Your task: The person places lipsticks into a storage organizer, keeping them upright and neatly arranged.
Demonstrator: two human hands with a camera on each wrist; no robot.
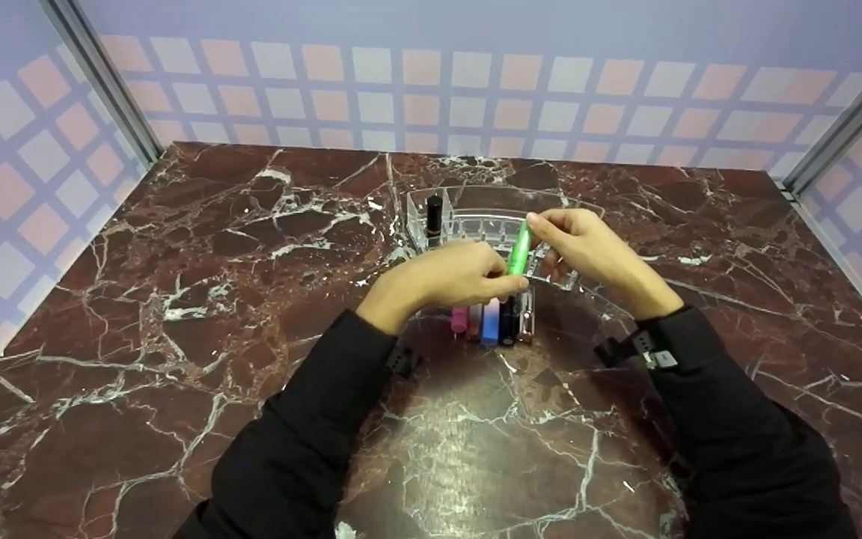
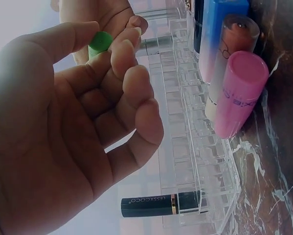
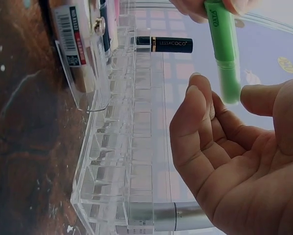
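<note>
A green tube (image 1: 520,251) with printed letters and a paler end is held up, tilted, over a clear divided organizer (image 1: 476,196). My left hand (image 1: 446,277) pinches its lower end between thumb and fingers. At the upper, paler end is my right hand (image 3: 244,142), thumb tip at the tube and the other fingers loosely bent, apart from it. A black-capped tube (image 2: 148,205) stands in the organizer's left end. In front of it, below my left hand, are a pink tube (image 2: 244,88), a brown-topped clear tube (image 2: 239,36), a blue tube (image 1: 490,333) and a black tube (image 1: 507,337).
A clear case with a barcode label (image 3: 70,36) sits at the right end of the front row. In the right wrist view a silver tube (image 3: 170,215) stands in the organizer. All rests on a dark red marbled table (image 1: 176,374), with tiled-pattern panels (image 1: 371,97) around it.
</note>
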